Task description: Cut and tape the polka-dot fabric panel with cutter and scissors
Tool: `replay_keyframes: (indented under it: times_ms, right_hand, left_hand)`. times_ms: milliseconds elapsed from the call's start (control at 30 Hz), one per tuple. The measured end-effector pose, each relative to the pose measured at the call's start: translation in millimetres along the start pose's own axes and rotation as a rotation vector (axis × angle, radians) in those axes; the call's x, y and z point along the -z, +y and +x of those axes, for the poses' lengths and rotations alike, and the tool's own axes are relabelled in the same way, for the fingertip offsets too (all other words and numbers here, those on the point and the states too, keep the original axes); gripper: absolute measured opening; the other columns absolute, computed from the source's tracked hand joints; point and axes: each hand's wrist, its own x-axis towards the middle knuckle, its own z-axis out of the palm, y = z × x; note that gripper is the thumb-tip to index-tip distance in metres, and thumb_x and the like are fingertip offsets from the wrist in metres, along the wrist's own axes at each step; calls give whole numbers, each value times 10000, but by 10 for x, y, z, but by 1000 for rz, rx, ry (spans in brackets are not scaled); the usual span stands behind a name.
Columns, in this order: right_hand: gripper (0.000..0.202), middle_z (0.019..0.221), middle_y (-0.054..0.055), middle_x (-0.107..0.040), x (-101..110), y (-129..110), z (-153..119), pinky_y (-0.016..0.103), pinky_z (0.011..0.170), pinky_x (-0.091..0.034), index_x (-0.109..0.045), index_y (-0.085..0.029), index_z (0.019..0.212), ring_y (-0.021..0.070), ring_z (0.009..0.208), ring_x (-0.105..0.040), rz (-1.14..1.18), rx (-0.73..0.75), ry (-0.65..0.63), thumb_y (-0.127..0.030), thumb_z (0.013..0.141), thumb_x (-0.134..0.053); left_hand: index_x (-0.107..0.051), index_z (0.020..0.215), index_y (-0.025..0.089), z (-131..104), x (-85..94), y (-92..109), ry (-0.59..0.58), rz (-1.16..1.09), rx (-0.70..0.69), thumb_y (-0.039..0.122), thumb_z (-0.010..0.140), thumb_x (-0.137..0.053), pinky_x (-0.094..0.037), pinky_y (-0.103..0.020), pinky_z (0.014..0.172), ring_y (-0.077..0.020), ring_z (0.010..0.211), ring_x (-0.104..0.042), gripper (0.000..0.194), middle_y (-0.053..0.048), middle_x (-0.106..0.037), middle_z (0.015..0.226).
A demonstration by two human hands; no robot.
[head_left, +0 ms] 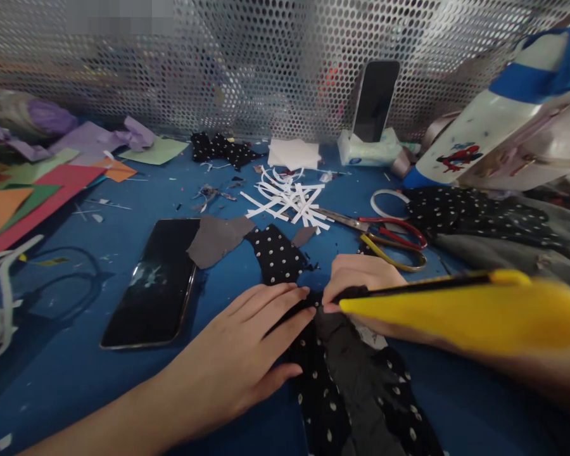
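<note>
The black dotted fabric (pixel 316 392) is located beneath the fingertips of the left hand (pixel 247 329) and extends past its thumb side toward the body, with a dark grey strip (pixel 354 386) lying along it. The left hand is loosely spread, palm down, its fingertips resting on the fabric's far end. The right hand (pixel 363 275) is curled beside those fingertips; what is pinched there cannot be told. A yellow object (pixel 456 313) crosses in front of the right wrist; whether it is gripped cannot be told. The fabric is judged light, soft and easily creased. It is best pressed flat at the far end with 1 hand and held by an edge with the other. Scissors (pixel 363 225) are placed just beyond the right hand.
</note>
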Motion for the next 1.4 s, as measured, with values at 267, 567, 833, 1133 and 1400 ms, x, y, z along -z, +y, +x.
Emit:
replay_keyframes:
  times_ms: [267, 567, 833, 1133, 1400]
  right_hand:
    - [106, 820, 42, -640, -10, -17, -2, 277, 653, -457, -641, -175, 923, 148, 725, -575, 59, -56, -3, -239, 957, -564]
    - [42, 834, 22, -628, -53, -18, -11, 284, 723, -480, -632, -163, 904, 130, 776, -576, 266, -20, 191, -135, 924, -608]
    - [33, 834, 23, -619, -43, -3, -19, 286, 714, -471, -611, -167, 915, 133, 772, -568, 234, -36, 154, -141, 928, -596]
    - [87, 762, 15, -543, -34, 4, -31, 274, 625, -384, -624, -181, 876, 139, 692, -504, -50, 16, -8, -202, 943, -571]
    - [145, 846, 54, -631, -58, -9, 38, 306, 732, -492, -610, -163, 923, 168, 809, -596, 55, 18, 91, -264, 980, -524]
  left_hand:
    - [-422, 1456, 199, 2, 14, -2, 19, 28, -11, 329, 979, -535, -393, -495, 1147, -288, 1384, -404, 507, -103, -468, 1479]
    - [-408, 1465, 197, -10, 25, 10, -28, 23, 5, 276, 985, -515, -399, -532, 1136, -294, 1412, -355, 498, -106, -395, 1534]
    - [-430, 1454, 204, 7, 26, 9, 5, -23, 14, 261, 957, -564, -411, -522, 1132, -297, 1390, -404, 518, -116, -443, 1505]
    - [-411, 1456, 192, 9, 6, 3, 8, -14, -5, 339, 963, -560, -383, -502, 1154, -293, 1389, -404, 535, -115, -462, 1483]
    - [-376, 1490, 222, 45, -1, 18, -7, 34, 1, 350, 954, -578, -405, -541, 1122, -316, 1387, -400, 587, -128, -419, 1511]
